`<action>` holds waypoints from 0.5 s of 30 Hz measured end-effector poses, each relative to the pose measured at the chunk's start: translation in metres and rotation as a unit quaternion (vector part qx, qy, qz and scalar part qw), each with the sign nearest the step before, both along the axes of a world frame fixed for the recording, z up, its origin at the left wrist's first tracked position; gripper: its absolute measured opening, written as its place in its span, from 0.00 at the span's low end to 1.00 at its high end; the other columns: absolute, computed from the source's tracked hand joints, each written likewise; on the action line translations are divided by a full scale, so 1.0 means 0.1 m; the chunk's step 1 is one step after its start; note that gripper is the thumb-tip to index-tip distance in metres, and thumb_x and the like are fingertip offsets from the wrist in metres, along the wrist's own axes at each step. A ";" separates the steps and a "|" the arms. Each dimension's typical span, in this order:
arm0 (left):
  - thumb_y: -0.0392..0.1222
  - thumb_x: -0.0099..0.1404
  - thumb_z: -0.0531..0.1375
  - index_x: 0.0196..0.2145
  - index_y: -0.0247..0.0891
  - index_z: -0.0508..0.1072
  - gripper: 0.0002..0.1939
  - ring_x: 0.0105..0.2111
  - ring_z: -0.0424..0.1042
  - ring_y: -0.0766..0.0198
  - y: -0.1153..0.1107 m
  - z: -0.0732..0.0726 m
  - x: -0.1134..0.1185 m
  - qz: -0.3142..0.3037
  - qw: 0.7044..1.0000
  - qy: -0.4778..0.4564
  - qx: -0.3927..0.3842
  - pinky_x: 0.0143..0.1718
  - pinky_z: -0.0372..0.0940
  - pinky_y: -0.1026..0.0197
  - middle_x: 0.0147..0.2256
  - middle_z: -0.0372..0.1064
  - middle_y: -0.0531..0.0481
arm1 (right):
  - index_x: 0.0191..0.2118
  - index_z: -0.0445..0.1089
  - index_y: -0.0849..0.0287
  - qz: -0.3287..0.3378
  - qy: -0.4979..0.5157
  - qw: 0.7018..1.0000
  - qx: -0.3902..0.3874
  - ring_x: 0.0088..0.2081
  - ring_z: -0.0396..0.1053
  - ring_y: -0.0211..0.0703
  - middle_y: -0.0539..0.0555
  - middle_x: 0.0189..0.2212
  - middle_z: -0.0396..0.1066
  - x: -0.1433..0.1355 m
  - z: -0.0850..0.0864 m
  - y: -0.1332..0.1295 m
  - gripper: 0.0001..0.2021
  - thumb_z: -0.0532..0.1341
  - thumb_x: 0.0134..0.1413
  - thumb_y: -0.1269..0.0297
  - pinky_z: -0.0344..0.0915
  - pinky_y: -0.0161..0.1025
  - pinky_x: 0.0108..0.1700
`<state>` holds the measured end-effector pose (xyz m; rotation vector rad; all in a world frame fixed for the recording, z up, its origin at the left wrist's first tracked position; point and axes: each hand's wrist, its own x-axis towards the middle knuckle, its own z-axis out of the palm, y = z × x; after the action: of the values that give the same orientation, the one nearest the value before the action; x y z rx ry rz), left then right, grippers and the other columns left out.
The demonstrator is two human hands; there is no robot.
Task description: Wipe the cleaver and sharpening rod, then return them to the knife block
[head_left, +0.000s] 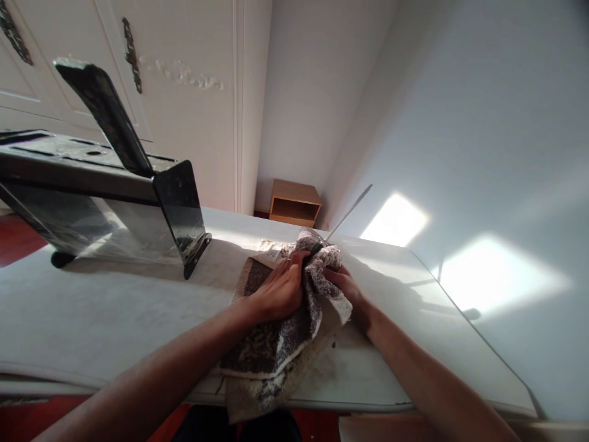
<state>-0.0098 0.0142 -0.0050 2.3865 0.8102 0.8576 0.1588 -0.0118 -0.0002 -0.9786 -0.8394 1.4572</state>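
A brown and white patterned cloth (257,350) is bunched up at the middle of the white table and hangs over its front edge. My left hand (288,285) is closed at the cloth's upper part, on the dark handle (315,248) of a thin metal rod (350,212). The rod points up and to the right, out of the folds. On the right side of the bundle my right hand (347,291) grips the cloth, its fingers partly hidden under the folds.
A black metal frame with clear panels (179,202) and a raised black arm (108,116) stands on the white table (138,307) at left. Behind are a white cabinet (193,123), a small wooden stand (297,193) and a wall at right.
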 end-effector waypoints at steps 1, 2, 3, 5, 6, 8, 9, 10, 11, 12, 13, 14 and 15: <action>0.33 0.62 0.48 0.56 0.31 0.50 0.23 0.53 0.63 0.50 0.00 -0.03 0.01 -0.017 1.000 0.006 0.025 0.54 0.61 0.46 0.53 0.59 0.31 | 0.31 0.74 0.60 0.000 -0.002 1.000 0.001 0.28 0.73 0.47 0.53 0.26 0.75 0.00 0.00 0.01 0.18 0.75 0.29 0.61 0.70 0.42 0.35; 0.32 0.60 0.50 0.55 0.32 0.51 0.24 0.54 0.61 0.50 0.00 -0.05 0.02 -0.032 0.998 0.011 0.047 0.53 0.61 0.46 0.53 0.58 0.31 | 0.30 0.74 0.60 -0.003 -0.003 1.000 0.003 0.26 0.72 0.46 0.53 0.25 0.74 0.00 0.00 0.01 0.19 0.75 0.28 0.59 0.70 0.42 0.34; 0.31 0.58 0.51 0.54 0.33 0.52 0.25 0.55 0.60 0.49 -0.01 -0.07 0.03 -0.044 0.997 0.018 0.064 0.53 0.61 0.45 0.53 0.57 0.31 | 0.29 0.74 0.61 -0.007 -0.005 1.000 0.002 0.25 0.71 0.45 0.53 0.24 0.74 0.01 0.01 0.01 0.19 0.76 0.27 0.58 0.70 0.41 0.33; 0.30 0.54 0.53 0.51 0.33 0.54 0.25 0.54 0.59 0.47 -0.02 -0.07 0.04 -0.058 0.995 0.039 0.075 0.52 0.61 0.45 0.52 0.58 0.31 | 0.29 0.74 0.61 -0.023 -0.008 1.000 -0.006 0.24 0.70 0.44 0.52 0.23 0.73 0.02 0.02 0.02 0.19 0.76 0.26 0.58 0.70 0.42 0.32; 0.30 0.54 0.53 0.49 0.32 0.56 0.23 0.53 0.59 0.46 -0.03 -0.06 0.05 -0.060 0.994 0.050 0.073 0.52 0.61 0.44 0.51 0.58 0.31 | 0.29 0.75 0.61 -0.031 -0.011 0.999 -0.010 0.24 0.69 0.44 0.53 0.23 0.73 0.03 0.02 0.02 0.19 0.76 0.26 0.58 0.69 0.42 0.32; 0.31 0.56 0.53 0.46 0.33 0.59 0.19 0.54 0.59 0.46 -0.04 -0.01 0.05 -0.055 0.994 0.062 0.066 0.53 0.59 0.43 0.51 0.59 0.32 | 0.30 0.75 0.60 -0.044 -0.024 0.999 -0.011 0.25 0.70 0.45 0.53 0.25 0.74 0.06 0.02 0.03 0.18 0.74 0.30 0.57 0.69 0.42 0.34; 0.32 0.57 0.52 0.46 0.33 0.60 0.18 0.55 0.58 0.46 -0.04 0.01 0.04 -0.046 0.995 0.061 0.063 0.54 0.58 0.43 0.52 0.58 0.32 | 0.30 0.76 0.60 -0.051 -0.035 0.998 -0.004 0.27 0.70 0.45 0.53 0.26 0.75 0.07 0.02 0.04 0.16 0.73 0.31 0.58 0.69 0.41 0.35; 0.33 0.58 0.53 0.47 0.33 0.61 0.18 0.56 0.57 0.46 -0.04 0.04 0.03 -0.034 0.996 0.057 0.064 0.55 0.57 0.43 0.54 0.57 0.32 | 0.29 0.76 0.59 -0.061 -0.048 0.997 0.006 0.28 0.71 0.45 0.53 0.27 0.75 0.08 0.01 0.05 0.14 0.73 0.33 0.59 0.69 0.40 0.36; 0.35 0.58 0.54 0.48 0.34 0.61 0.18 0.57 0.56 0.45 -0.03 0.07 0.03 -0.024 0.996 0.051 0.066 0.57 0.56 0.43 0.55 0.56 0.33 | 0.28 0.76 0.58 -0.076 -0.056 0.995 0.016 0.29 0.70 0.45 0.52 0.27 0.75 0.08 0.01 0.06 0.12 0.72 0.34 0.60 0.69 0.39 0.37; 0.36 0.59 0.55 0.49 0.33 0.62 0.20 0.58 0.56 0.45 -0.03 0.09 0.02 -0.017 0.996 0.046 0.069 0.57 0.55 0.44 0.56 0.56 0.33 | 0.27 0.76 0.57 -0.092 -0.055 0.994 0.023 0.30 0.70 0.44 0.51 0.27 0.75 0.09 0.00 0.07 0.10 0.72 0.34 0.61 0.69 0.38 0.37; 0.38 0.59 0.56 0.50 0.33 0.63 0.21 0.58 0.56 0.45 -0.02 0.10 0.02 -0.015 0.996 0.042 0.073 0.58 0.55 0.44 0.56 0.56 0.33 | 0.27 0.76 0.56 -0.109 -0.043 0.993 0.025 0.30 0.70 0.44 0.50 0.27 0.75 0.09 0.00 0.08 0.10 0.71 0.35 0.61 0.69 0.37 0.36; 0.39 0.60 0.57 0.51 0.32 0.63 0.22 0.58 0.57 0.46 -0.02 0.10 0.01 -0.014 0.996 0.038 0.075 0.58 0.55 0.45 0.55 0.58 0.33 | 0.28 0.75 0.55 -0.127 -0.020 0.991 0.024 0.30 0.70 0.43 0.49 0.27 0.74 0.08 -0.01 0.10 0.10 0.71 0.35 0.60 0.69 0.36 0.36; 0.40 0.60 0.57 0.53 0.32 0.62 0.23 0.58 0.58 0.46 -0.02 0.10 0.01 -0.012 0.996 0.034 0.078 0.59 0.55 0.46 0.55 0.59 0.33 | 0.29 0.75 0.54 -0.138 0.008 0.990 0.021 0.30 0.70 0.43 0.49 0.26 0.74 0.08 -0.02 0.12 0.11 0.71 0.35 0.59 0.69 0.36 0.35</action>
<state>-0.0089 0.0125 0.0054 2.5687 0.7640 0.8617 0.1673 0.0004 -0.0022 -1.0082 -0.6892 1.2039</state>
